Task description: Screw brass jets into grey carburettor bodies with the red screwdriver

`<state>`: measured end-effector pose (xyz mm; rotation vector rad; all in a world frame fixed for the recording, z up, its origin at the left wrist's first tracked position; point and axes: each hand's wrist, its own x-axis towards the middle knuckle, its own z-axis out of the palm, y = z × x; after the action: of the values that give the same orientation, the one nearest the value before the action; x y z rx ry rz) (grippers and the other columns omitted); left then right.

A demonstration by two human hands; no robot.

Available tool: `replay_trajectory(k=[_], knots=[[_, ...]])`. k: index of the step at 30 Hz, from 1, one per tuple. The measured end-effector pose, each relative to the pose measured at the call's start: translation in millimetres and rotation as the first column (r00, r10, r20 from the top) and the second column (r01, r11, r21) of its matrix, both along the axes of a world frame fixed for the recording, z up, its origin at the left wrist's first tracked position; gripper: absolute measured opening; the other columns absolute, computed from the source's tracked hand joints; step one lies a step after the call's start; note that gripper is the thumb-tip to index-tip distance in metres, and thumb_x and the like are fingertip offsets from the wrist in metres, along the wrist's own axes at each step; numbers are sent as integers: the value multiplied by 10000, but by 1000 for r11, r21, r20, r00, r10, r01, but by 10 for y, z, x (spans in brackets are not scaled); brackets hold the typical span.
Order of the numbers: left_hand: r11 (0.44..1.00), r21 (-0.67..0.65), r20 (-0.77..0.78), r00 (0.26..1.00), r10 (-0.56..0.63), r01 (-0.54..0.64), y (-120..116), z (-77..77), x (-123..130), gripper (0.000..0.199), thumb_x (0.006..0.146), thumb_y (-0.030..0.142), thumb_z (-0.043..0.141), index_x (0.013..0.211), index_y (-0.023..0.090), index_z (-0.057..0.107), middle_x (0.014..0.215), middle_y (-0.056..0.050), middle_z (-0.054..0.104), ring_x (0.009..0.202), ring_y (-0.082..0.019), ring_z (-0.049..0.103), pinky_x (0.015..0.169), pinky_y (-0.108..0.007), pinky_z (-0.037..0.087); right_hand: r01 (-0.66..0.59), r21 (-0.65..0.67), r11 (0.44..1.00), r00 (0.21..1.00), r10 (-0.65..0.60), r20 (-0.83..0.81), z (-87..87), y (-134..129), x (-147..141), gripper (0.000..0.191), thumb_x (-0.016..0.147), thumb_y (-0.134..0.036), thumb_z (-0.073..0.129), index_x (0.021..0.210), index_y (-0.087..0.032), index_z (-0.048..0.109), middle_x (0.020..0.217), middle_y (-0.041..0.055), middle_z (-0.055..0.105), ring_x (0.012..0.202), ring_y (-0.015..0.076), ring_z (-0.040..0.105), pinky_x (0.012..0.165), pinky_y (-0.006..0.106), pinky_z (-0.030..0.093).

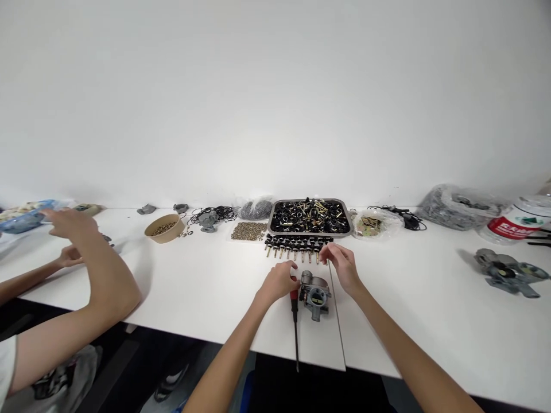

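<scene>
My left hand (279,282) is closed around the red handle of a screwdriver (295,312), whose dark shaft points toward the table's front edge. Just right of it a grey metal carburetor (316,295) sits on the white table. Beyond the carburetor, black fittings with brass-coloured stems (293,245) are lined up in rows. At the right end of these rows is my right hand (341,267), fingers curled and pinched together. Whatever lies between those fingertips is too small to make out.
Behind the rows stands a tray (269,225) of black and brass parts. A bowl (174,231) of brass pieces is to the left, past it a co-worker's arms (103,275). Rightward are a plastic bag of plates (376,223), another carburetor (510,272) and a jar (519,223).
</scene>
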<state>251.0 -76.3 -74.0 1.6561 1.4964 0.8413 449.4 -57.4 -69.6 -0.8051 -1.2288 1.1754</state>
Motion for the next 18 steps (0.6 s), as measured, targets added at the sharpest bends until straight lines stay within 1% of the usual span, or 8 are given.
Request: replay_trajectory(k=[2,4,7,10,12,14,16,18], knots=[[998,-56,68,997,-27,31,-49,25,-62,275,581,131,719,855,126,727,618,-60,639,514,-145,507,466,-247,336,-5,-8,1000,1000,5,-4,5,-15,-11,359,915,-435,527,692,-178,640,659,52,595,619,172,519,580,317,413],[985,-142,154,985,-76,98,-93,90,-178,176,669,250,721,769,105,718,597,-75,639,464,-122,472,427,-242,307,-10,-19,1000,1000,10,-5,15,-32,-24,356,911,-428,539,681,-178,643,650,54,595,620,175,524,572,317,409],[943,-250,300,943,-140,220,-104,226,-437,331,764,414,677,646,106,644,542,-84,620,400,-88,414,390,-223,267,-4,-34,999,1000,4,-10,20,-38,-33,354,902,-430,552,671,-179,645,641,54,596,613,175,526,563,315,408],[923,-290,442,891,-106,254,34,349,-758,412,792,528,648,734,124,584,639,-95,660,361,-73,424,331,-187,228,18,-53,998,1000,-19,-18,-3,-10,-26,355,886,-448,568,667,-179,645,628,50,595,587,168,513,548,312,404],[948,-252,563,827,-18,192,230,413,-971,430,807,557,630,819,132,572,679,-82,662,323,-55,389,292,-171,168,33,-66,997,999,-34,-20,-27,20,-18,364,875,-467,577,667,-177,644,619,48,593,569,164,504,535,309,398],[987,-153,727,683,77,52,476,464,-1154,400,799,512,670,880,132,580,652,-45,628,320,-36,361,291,-161,165,47,-74,996,999,-49,-19,-47,47,-12,380,865,-493,583,666,-175,643,615,48,590,559,162,501,522,305,394],[995,-60,817,568,93,-77,711,497,-1293,360,824,486,651,900,145,568,648,1,587,334,-2,302,317,-150,197,62,-79,995,998,-63,-13,-57,69,-10,402,859,-521,584,662,-175,641,607,46,584,551,160,499,509,301,388],[981,3,869,487,93,-192,880,494,-1388,330,849,472,620,877,153,541,659,18,567,348,7,277,339,-154,231,71,-83,994,997,-71,-1,-57,86,-13,425,858,-544,581,655,-175,637,595,47,580,540,159,495,499,299,382]])
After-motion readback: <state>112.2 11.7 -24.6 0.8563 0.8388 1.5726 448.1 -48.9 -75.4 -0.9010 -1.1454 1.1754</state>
